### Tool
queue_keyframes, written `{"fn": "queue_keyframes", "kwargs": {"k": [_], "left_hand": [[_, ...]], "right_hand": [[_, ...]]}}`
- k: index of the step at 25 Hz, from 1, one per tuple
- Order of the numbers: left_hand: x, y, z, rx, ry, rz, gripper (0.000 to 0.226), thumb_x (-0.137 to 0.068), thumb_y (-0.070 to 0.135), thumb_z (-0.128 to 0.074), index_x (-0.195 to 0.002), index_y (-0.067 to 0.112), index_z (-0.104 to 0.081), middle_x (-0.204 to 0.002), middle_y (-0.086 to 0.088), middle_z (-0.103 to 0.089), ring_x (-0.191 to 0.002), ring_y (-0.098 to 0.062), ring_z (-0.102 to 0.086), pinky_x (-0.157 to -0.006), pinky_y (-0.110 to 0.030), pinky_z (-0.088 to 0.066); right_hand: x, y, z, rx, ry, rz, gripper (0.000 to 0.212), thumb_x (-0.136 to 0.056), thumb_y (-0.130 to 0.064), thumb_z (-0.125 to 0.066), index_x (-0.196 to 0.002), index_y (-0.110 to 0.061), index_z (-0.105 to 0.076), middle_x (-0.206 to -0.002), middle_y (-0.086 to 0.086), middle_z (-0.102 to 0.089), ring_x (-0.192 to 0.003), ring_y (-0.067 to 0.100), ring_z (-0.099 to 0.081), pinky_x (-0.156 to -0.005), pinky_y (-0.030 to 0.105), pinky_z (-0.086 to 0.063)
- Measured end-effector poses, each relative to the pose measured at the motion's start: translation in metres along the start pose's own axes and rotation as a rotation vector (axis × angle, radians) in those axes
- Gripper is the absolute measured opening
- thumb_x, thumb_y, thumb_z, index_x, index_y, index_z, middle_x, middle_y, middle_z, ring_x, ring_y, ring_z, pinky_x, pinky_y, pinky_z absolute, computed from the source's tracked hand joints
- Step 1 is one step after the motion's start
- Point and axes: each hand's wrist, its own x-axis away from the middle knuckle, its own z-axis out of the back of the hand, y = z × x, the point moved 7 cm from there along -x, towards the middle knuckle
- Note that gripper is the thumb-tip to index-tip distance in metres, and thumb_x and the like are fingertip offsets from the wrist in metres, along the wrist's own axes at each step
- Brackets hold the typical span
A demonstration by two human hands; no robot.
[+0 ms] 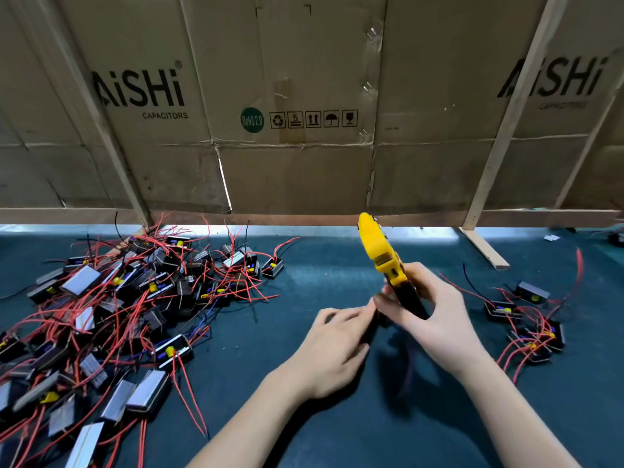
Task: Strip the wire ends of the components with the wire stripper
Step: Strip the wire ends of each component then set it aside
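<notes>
My right hand [435,312] grips the black handles of a yellow wire stripper [378,251], whose head points up and away. My left hand [337,339] is just left of it, fingers curled around something dark that is blurred below the tool; a faint red wire hangs under the hands. A big heap of black components with red wires [111,315] covers the mat on the left. On the right lies a smaller group of the same components [526,325].
The work surface is a dark green mat [320,282]. A flattened cardboard wall [304,130] with wooden battens [483,244] stands along the far edge, just behind the stripper's head.
</notes>
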Motion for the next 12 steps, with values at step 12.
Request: {"fn": "queue_keyframes", "kwargs": {"k": [12], "left_hand": [[0.054, -0.101, 0.097, -0.302, 0.506, 0.673, 0.064, -0.069, -0.011, -0.06, -0.131, 0.003, -0.056, -0.133, -0.017, -0.056, -0.12, -0.039, -0.049, -0.097, -0.046, -0.037]], "right_hand": [[0.0, 0.035, -0.016, 0.166, -0.076, -0.427, 0.057, -0.078, -0.069, -0.058, -0.081, -0.012, -0.049, -0.063, -0.005, -0.049, -0.066, 0.017, -0.044, -0.063, 0.032, -0.034]]}}
